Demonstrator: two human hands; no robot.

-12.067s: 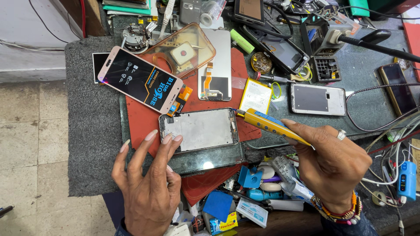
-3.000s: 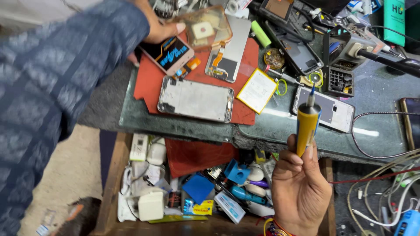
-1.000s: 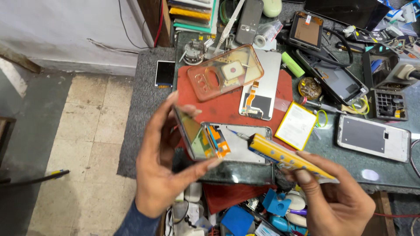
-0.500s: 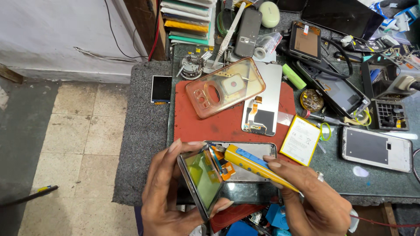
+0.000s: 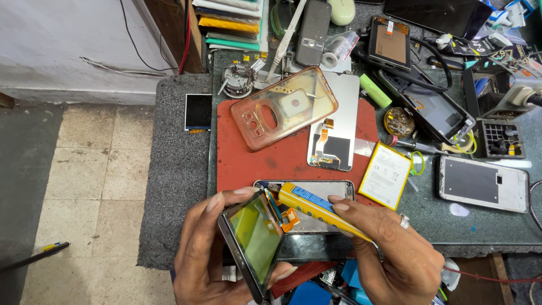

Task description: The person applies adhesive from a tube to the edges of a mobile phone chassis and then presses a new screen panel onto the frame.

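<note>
My left hand holds a phone display panel tilted on edge, its shiny back facing me, an orange flex cable hanging off its top corner. My right hand grips a yellow and blue screwdriver, with the tip pointing at the flex cable by the panel's upper edge. Just behind both hands lies an opened phone body on the red mat.
On the mat lie a clear orange phone case and a silver screen assembly. A yellow-edged battery, a white phone, a small display, a green cell, tools and cables crowd the desk. An open drawer of parts sits below.
The display panel has been lifted off the phone body and tilted more upright in my left hand. The screwdriver tip has moved in to the flex cable.
</note>
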